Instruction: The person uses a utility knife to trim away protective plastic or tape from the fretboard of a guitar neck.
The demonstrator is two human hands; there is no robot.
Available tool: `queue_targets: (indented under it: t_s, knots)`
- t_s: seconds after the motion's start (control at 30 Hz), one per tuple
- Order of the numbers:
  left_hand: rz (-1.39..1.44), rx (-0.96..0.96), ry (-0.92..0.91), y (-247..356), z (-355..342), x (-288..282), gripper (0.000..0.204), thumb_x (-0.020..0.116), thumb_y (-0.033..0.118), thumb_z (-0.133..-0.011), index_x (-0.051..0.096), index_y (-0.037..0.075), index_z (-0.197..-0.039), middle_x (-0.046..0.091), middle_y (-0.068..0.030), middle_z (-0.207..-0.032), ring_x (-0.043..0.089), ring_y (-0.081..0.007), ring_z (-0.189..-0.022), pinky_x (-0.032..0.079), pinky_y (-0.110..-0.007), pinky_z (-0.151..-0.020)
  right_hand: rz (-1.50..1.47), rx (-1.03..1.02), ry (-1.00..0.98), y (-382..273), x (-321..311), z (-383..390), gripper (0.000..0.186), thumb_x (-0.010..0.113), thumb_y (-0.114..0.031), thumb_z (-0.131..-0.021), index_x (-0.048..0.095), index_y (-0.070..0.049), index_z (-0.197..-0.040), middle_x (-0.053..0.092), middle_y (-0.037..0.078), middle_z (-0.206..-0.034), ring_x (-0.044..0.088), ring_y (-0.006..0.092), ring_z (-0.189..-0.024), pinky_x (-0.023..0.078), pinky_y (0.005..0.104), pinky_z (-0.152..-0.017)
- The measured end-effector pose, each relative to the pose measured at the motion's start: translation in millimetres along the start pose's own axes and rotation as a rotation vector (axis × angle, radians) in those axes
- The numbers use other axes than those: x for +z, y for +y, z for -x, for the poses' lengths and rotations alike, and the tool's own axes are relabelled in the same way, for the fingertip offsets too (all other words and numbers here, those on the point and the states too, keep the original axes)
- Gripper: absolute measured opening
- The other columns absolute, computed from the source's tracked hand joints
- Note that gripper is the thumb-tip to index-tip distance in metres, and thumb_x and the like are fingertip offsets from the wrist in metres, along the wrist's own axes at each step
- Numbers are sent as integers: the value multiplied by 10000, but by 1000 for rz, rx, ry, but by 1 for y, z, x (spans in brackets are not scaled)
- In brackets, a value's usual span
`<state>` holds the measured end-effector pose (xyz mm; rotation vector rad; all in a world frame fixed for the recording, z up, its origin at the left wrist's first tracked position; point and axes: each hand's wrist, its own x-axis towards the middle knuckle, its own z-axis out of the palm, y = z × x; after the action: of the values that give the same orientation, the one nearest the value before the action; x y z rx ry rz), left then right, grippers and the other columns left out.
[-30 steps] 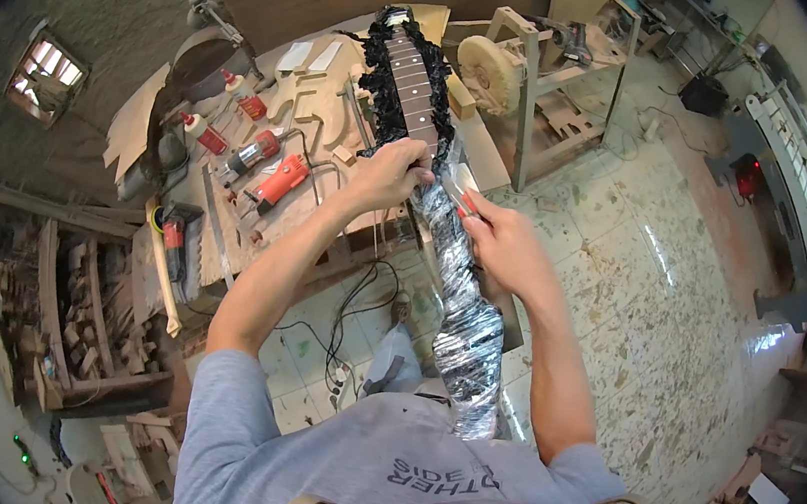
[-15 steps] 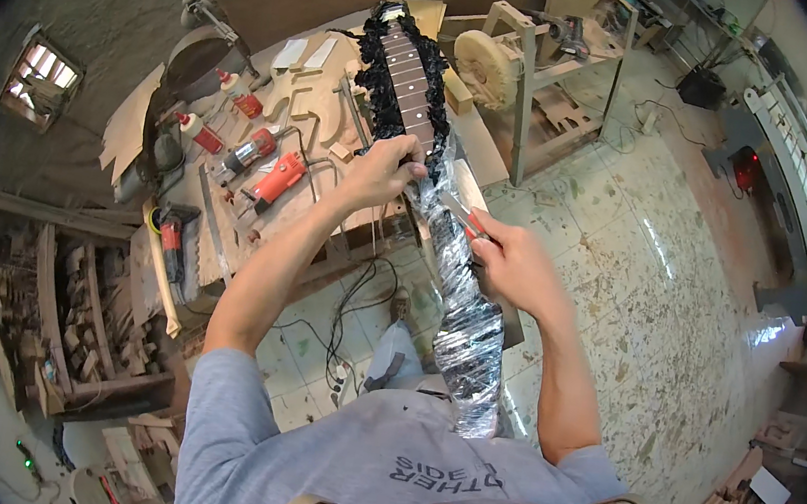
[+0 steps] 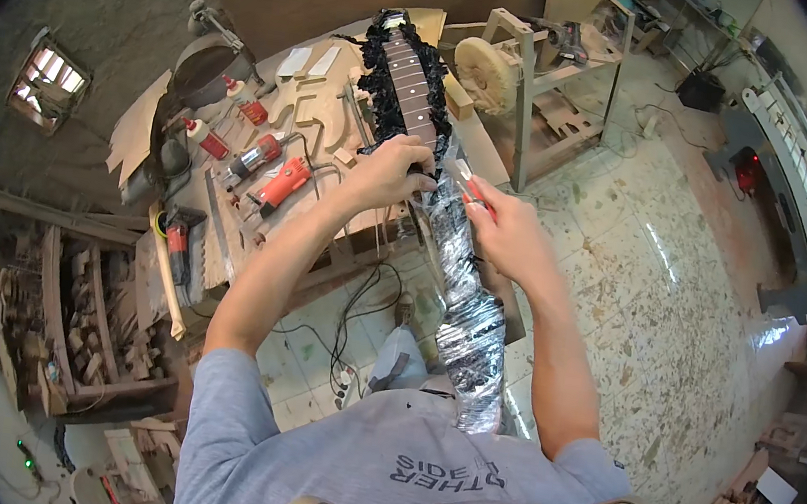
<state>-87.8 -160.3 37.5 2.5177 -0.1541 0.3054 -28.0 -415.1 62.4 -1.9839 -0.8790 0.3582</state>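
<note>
A guitar neck (image 3: pixel 412 94) with fret markers has black shredded wrapping along both edges. Its lower length is bound in shiny clear plastic film (image 3: pixel 470 326), reaching down to my shirt. My left hand (image 3: pixel 395 172) is closed on the neck where the film begins, thumb at the film. My right hand (image 3: pixel 502 232) grips a red-handled bladed tool (image 3: pixel 473 192), probably a knife, with its metal end against the film just right of my left fingers.
A workbench (image 3: pixel 225 230) holds glue bottles (image 3: pixel 206 137), red power tools (image 3: pixel 278 184) and wood cutouts (image 3: pixel 308 109). A wooden stand with wheel (image 3: pixel 484 71) is behind on the right; a machine (image 3: pixel 783 198) stands far right. Wood offcuts (image 3: pixel 97 325) are lower left; cables (image 3: pixel 345 315) lie on the floor.
My right hand and bladed tool dipped slightly, then rose along the film, now higher and nearer the fretboard. My left hand stays at about the same place.
</note>
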Motion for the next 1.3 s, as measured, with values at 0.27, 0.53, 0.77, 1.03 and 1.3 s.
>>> queue_targets:
  t_s: [0.27,0.53,0.77,1.03,1.3]
  knots:
    - [54,-58,180,-7,9,21,175,813,17,-769,673,1,-874,700,-154,-906,680,-363,-934,536,-441,-837,141,-25,-101,-6,7,12,346,608,-209,-1019,643,-39,-1318,713,325,-1003,682,517,-988,541,580,-877]
    - [155,-66,130,-7,8,21,214,801,-43,-806,634,-17,-938,714,-131,-935,692,-248,-887,543,-369,-825,155,14,-57,-4,16,19,400,608,-193,-1021,614,-66,-1400,709,321,-1004,680,525,-952,542,569,-822]
    - [387,-175,103,-23,21,23,153,677,-122,-894,583,-14,-950,684,-35,-969,608,-102,-932,520,-301,-840,64,-4,-58,-8,-14,32,387,618,-207,-1006,666,-34,-1348,714,327,-967,690,531,-923,550,571,-828]
    - [245,20,195,-9,34,25,141,699,-58,-900,603,2,-986,696,-112,-1029,650,-243,-964,534,-367,-860,-4,28,230,13,20,-8,681,786,-286,-896,575,29,-1461,759,264,-1027,749,420,-923,583,470,-821]
    - [-70,-47,139,25,25,8,345,844,351,-851,701,53,-948,687,-112,-977,643,-326,-1009,519,-437,-893,-135,136,150,29,34,-22,975,917,-317,-758,468,35,-1549,764,182,-951,763,319,-859,587,412,-807]
